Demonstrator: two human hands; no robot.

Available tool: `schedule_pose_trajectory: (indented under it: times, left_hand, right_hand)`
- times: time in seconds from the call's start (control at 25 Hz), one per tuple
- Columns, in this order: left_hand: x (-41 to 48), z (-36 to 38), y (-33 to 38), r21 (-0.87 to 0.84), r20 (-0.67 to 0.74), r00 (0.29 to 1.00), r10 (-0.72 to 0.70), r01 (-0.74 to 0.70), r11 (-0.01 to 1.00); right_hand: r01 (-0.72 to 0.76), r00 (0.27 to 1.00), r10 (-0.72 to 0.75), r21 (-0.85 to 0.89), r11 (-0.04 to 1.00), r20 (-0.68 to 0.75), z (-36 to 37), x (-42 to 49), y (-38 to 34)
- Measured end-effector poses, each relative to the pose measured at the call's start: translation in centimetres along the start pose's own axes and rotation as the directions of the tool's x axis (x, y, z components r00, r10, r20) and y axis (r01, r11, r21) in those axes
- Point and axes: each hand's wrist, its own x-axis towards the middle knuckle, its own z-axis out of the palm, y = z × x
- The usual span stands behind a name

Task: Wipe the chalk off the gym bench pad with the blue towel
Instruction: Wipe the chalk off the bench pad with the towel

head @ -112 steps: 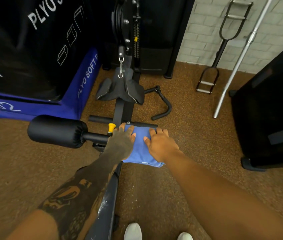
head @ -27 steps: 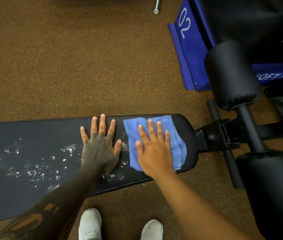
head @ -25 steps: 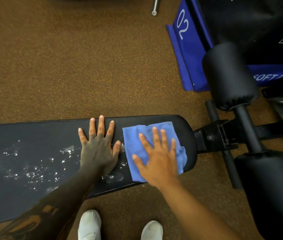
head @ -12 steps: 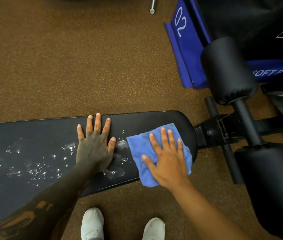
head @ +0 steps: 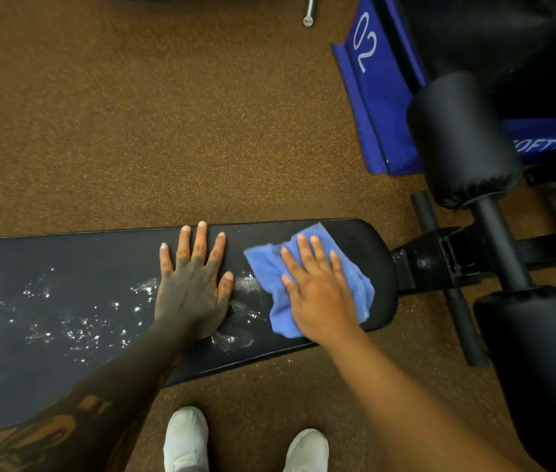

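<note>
The black bench pad (head: pixel 65 267) runs left to right in front of me. White chalk specks (head: pixel 75 328) are scattered over its left and middle parts, with smears between my hands. My left hand (head: pixel 191 287) lies flat on the pad with its fingers spread, holding nothing. My right hand (head: pixel 317 294) presses palm-down on the crumpled blue towel (head: pixel 266 267) near the pad's rounded right end. The towel's left edge touches a chalk smear (head: pixel 246 284).
Two black foam rollers (head: pixel 463 141) (head: pixel 542 352) on the bench's metal frame (head: pixel 440 257) stand to the right. A blue and black soft plyo box (head: pixel 382 97) sits at the top right. A steel bar end (head: pixel 308 15) lies on the brown floor. My white shoes (head: pixel 186 437) are below the pad.
My right hand has slid the towel from the pad's near edge toward its far edge and slightly left, and the towel has bunched. My left hand stays planted.
</note>
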Motion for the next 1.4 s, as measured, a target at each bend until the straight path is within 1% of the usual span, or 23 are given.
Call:
schedule_pose_trajectory:
  times: [0.04, 0.08, 0.12, 0.2, 0.24, 0.28, 0.36, 0.44, 0.48, 0.52, 0.56, 0.68, 0.72, 0.76, 0.84, 0.92, 1.0, 1.04, 1.16, 1.2, 1.24, 1.28, 1.4]
  left_hand:
    - [0.0, -0.1, 0.0, -0.001, 0.003, 1.0, 0.001, -0.001, 1.0]
    - [0.0, -0.1, 0.1, 0.001, 0.01, 1.0, 0.003, -0.003, 1.0]
    - [0.1, -0.2, 0.0, 0.002, 0.016, 1.0, 0.002, -0.002, 1.0]
    - [0.1, -0.2, 0.1, 0.007, 0.02, 1.0, 0.0, -0.001, 1.0]
    - [0.2, -0.2, 0.1, 0.01, 0.017, 1.0, 0.003, -0.003, 1.0]
    - [0.1, -0.1, 0.1, 0.009, 0.015, 1.0, 0.004, -0.004, 1.0]
    - [0.1, 0.0, -0.1, -0.002, 0.012, 1.0, 0.005, -0.005, 1.0]
    - [0.0, -0.1, -0.2, -0.028, 0.011, 1.0, 0.015, -0.015, 0.999]
    - [0.0, -0.2, -0.3, -0.043, 0.01, 1.0, 0.025, -0.024, 0.999]
    - [-0.1, -0.3, -0.4, -0.055, 0.005, 0.999, 0.032, -0.032, 0.998]
    - [-0.1, -0.4, -0.6, -0.065, 0.003, 0.999, 0.038, -0.038, 0.997]
    - [-0.1, -0.5, -1.0, -0.105, 0.007, 0.998, 0.055, -0.054, 0.993]
    - [-0.2, -0.5, -1.1, -0.119, 0.004, 0.998, 0.06, -0.059, 0.991]
    - [-0.1, -0.4, -1.2, -0.131, -0.002, 0.998, 0.062, -0.061, 0.989]
    - [-0.1, -0.2, -1.3, -0.133, -0.004, 0.998, 0.058, -0.058, 0.989]
    - [-0.1, -0.2, -1.2, -0.122, -0.006, 0.999, 0.049, -0.049, 0.991]
    - [-0.2, -0.5, -1.0, -0.132, -0.005, 0.999, 0.043, -0.043, 0.99]
    - [-0.2, -0.6, -0.9, -0.145, 0.001, 0.999, 0.041, -0.04, 0.989]
    - [-0.2, -1.0, -1.0, -0.179, 0.022, 0.999, 0.036, -0.032, 0.983]
    - [-0.1, -1.1, -1.1, -0.187, 0.023, 0.999, 0.035, -0.03, 0.982]
    - [-0.1, -1.1, -1.3, -0.194, 0.025, 0.999, 0.028, -0.023, 0.981]
    - [-0.1, -1.2, -1.5, -0.195, 0.026, 0.999, 0.021, -0.016, 0.981]
    - [-0.1, -1.2, -1.9, -0.193, 0.032, 0.999, 0.033, -0.026, 0.981]
  right_hand:
    - [0.028, 0.999, -0.028, -0.02, 0.999, 0.018, -0.2, -0.8, 1.0]
    - [-0.009, 1.0, 0.009, -0.029, 1.0, 0.019, -0.4, -0.5, 2.0]
    - [-0.107, 0.994, 0.108, -0.039, 0.993, 0.015, -0.8, 0.8, 2.7]
    - [-0.302, 0.952, 0.304, -0.058, 0.951, 0.029, -1.4, 4.5, 2.3]
    - [-0.332, 0.941, 0.334, -0.046, 0.942, 0.056, -1.4, 5.9, 1.1]
    - [-0.302, 0.951, 0.302, -0.02, 0.953, 0.069, -1.2, 6.4, -0.5]
    - [-0.153, 0.987, 0.151, 0.032, 0.988, 0.062, -0.4, 5.0, -3.3]
    - [-0.038, 0.997, 0.034, 0.048, 0.998, 0.067, -0.3, 1.7, -3.5]
    - [-0.014, 0.997, 0.01, 0.046, 0.999, 0.078, -0.5, 0.5, -2.7]
    - [-0.023, 0.996, 0.019, 0.04, 0.999, 0.087, -0.8, 0.3, -1.6]
    - [-0.068, 0.994, 0.066, 0.023, 0.997, 0.084, -0.9, 0.9, -0.7]
    - [-0.26, 0.962, 0.261, -0.033, 0.965, 0.074, -1.0, 5.2, -0.8]
    - [-0.26, 0.961, 0.262, -0.031, 0.965, 0.084, -0.9, 6.2, -1.8]
    - [-0.212, 0.973, 0.213, -0.015, 0.977, 0.09, -0.7, 6.6, -3.0]
    - [-0.058, 0.994, 0.056, 0.018, 0.998, 0.095, -0.3, 5.1, -4.6]
    - [0.054, 0.994, -0.055, 0.006, 0.999, 0.092, -0.3, 2.0, -3.8]
    - [0.064, 0.993, -0.064, -0.004, 0.998, 0.097, -0.8, 0.4, -1.8]
    - [0.025, 0.994, -0.025, -0.004, 1.0, 0.107, -1.0, 0.7, -0.8]
    - [-0.183, 0.975, 0.184, -0.018, 0.983, 0.127, -1.2, 4.2, 0.0]
    - [-0.221, 0.966, 0.221, -0.019, 0.975, 0.131, -1.1, 5.5, -0.8]
    - [-0.213, 0.968, 0.213, -0.011, 0.977, 0.134, -1.0, 6.4, -2.0]
    - [-0.169, 0.976, 0.166, 0.01, 0.986, 0.139, -0.8, 6.7, -3.3]
    - [0.039, 0.991, -0.041, 0.019, 0.999, 0.128, -0.1, 3.4, -5.2]
